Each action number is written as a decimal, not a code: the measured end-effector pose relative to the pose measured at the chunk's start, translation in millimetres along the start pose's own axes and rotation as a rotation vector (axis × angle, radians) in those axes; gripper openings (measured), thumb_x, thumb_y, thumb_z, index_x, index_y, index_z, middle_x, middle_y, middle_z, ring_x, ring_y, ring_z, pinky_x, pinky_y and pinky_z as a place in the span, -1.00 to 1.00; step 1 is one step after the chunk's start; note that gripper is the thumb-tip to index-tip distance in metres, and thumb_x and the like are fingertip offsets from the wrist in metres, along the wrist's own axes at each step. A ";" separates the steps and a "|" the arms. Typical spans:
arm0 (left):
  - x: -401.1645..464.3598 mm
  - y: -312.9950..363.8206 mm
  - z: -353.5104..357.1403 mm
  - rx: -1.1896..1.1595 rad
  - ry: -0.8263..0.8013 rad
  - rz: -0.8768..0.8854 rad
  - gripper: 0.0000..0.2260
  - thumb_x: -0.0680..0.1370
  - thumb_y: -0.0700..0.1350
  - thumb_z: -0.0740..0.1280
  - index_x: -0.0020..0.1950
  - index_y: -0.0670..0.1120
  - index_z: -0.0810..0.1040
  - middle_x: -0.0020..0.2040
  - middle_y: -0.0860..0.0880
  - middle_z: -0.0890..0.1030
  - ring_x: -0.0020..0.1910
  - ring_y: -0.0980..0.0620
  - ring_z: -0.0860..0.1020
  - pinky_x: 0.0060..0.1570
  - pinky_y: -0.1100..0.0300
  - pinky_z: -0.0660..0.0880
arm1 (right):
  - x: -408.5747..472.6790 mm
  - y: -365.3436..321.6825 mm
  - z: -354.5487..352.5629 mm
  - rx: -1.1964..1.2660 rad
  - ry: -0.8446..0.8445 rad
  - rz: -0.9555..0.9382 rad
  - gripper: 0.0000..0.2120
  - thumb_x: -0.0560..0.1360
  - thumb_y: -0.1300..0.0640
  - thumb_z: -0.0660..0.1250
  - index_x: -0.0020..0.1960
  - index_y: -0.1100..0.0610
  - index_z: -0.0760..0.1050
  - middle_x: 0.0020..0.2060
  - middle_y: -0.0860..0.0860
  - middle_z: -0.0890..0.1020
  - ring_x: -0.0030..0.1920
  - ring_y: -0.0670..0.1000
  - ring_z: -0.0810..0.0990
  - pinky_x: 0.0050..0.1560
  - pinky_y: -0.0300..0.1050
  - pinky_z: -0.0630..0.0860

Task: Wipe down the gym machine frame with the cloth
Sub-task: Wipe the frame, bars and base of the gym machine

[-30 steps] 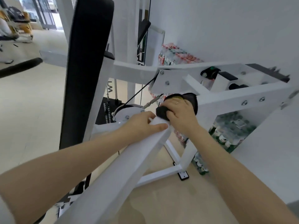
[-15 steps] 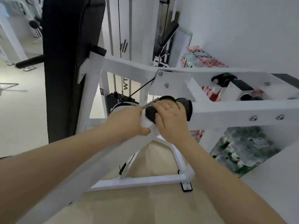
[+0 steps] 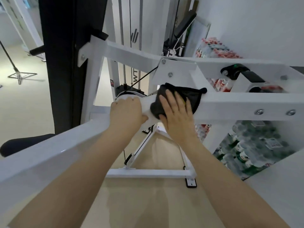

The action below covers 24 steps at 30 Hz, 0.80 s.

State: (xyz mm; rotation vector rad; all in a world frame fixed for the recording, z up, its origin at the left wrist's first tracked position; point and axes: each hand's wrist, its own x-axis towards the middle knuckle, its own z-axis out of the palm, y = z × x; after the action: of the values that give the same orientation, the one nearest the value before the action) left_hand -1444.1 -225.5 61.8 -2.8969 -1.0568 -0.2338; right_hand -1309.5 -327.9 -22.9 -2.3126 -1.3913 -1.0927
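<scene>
The white gym machine frame crosses the view, its horizontal beam running right and a sloping beam coming toward me at the left. A dark grey cloth lies over the joint where the beams meet. My right hand presses flat on the cloth, fingers spread. My left hand grips the frame's rounded end just left of the cloth.
A tall black back pad stands at the left. Packs of bottled water are stacked against the white wall at the right, behind the frame. The weight stack and cable rise beyond. Beige floor lies below, with a white base bar.
My right hand has gone from bunching the cloth to pressing it flat, and the cloth now spreads further right along the beam. The view has shifted closer and to the right.
</scene>
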 end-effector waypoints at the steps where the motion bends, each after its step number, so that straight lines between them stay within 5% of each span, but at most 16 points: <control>1: -1.4 -0.2 1.3 0.018 -0.001 0.011 -0.61 0.52 0.10 0.24 0.20 -0.16 0.37 0.13 -0.12 0.50 0.14 -0.15 0.45 0.07 0.05 0.31 | -4.4 19.0 2.2 -0.059 0.023 0.053 -0.46 0.50 -0.04 0.17 0.43 0.06 0.17 0.43 0.12 0.29 0.40 0.15 0.19 0.38 0.17 0.06; 6: 0.7 0.3 3.4 0.012 0.008 0.037 -0.62 0.52 0.06 0.26 0.19 -0.18 0.37 0.11 -0.13 0.51 0.12 -0.14 0.45 0.07 0.06 0.33 | -5.6 7.7 -1.5 0.026 0.070 0.493 -0.49 0.50 -0.03 0.12 0.39 0.14 0.16 0.40 0.13 0.15 0.40 0.27 0.08 0.32 0.37 0.14; 9: 5.2 -3.3 1.7 0.004 -0.024 0.043 -0.58 0.50 0.11 0.29 0.19 -0.16 0.37 0.11 -0.11 0.51 0.12 -0.15 0.47 0.06 0.06 0.36 | 10.2 -40.9 -3.2 0.217 0.041 0.351 -0.55 0.51 -0.01 0.10 0.35 0.12 0.21 0.38 0.09 0.20 0.41 0.23 0.10 0.38 0.29 0.04; 12: 4.3 -6.5 0.3 -0.022 -0.020 0.072 -0.60 0.50 0.12 0.29 0.15 -0.15 0.38 0.08 -0.10 0.52 0.09 -0.14 0.48 -0.07 0.11 0.32 | 10.8 -17.0 -9.1 0.176 -0.049 0.153 -0.60 0.52 -0.03 0.09 0.33 0.05 0.26 0.36 0.05 0.33 0.39 0.14 0.18 0.41 0.13 -0.02; 21: 2.0 4.8 5.3 -0.203 0.170 0.388 -0.45 0.49 -0.13 0.32 0.44 -0.14 0.23 0.38 -0.07 0.36 0.31 -0.08 0.38 0.15 0.09 0.36 | 2.8 74.0 -39.7 0.052 -0.106 0.531 -0.46 0.51 -0.11 -0.05 0.34 0.11 0.42 0.34 0.05 0.46 0.38 0.15 0.31 0.38 0.17 0.12; 24: 9.4 27.3 5.8 -0.245 0.225 0.502 -0.43 0.28 -0.19 0.52 0.25 -0.23 0.45 0.14 -0.14 0.56 0.08 -0.13 0.56 -0.07 0.11 0.51 | 8.6 40.0 -36.1 0.085 -0.155 0.331 -0.51 0.53 -0.05 -0.01 0.38 0.09 0.38 0.35 0.02 0.45 0.37 0.10 0.32 0.36 0.14 0.16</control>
State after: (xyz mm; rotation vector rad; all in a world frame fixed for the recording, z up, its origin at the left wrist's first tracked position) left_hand -1418.8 -239.8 57.7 -3.1238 -0.2653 -0.6776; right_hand -1291.1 -362.5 15.1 -2.4911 -1.0251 -0.7569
